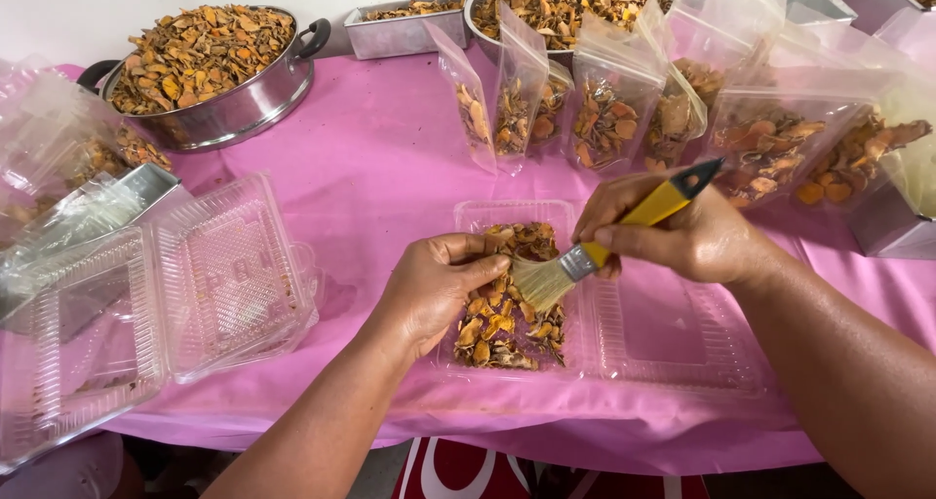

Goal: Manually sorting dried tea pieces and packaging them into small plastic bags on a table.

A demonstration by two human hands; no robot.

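An open clear plastic clamshell box [673,348] lies on the pink tablecloth in front of me. Its left half holds a pile of dried orange-brown slices [502,314]. My left hand [434,289] rests on the left side of that pile, fingers curled over the slices. My right hand [682,231] grips a yellow-handled paintbrush [604,244]. The brush's pale bristles touch the slices just right of my left fingertips.
Empty open clamshell boxes [185,285] lie at left. A steel pot [210,70] of dried slices stands at back left, with a metal tray [400,26] and a sieve bowl [565,2] behind. Clear pouches [604,109] partly filled with slices stand in a row behind the box.
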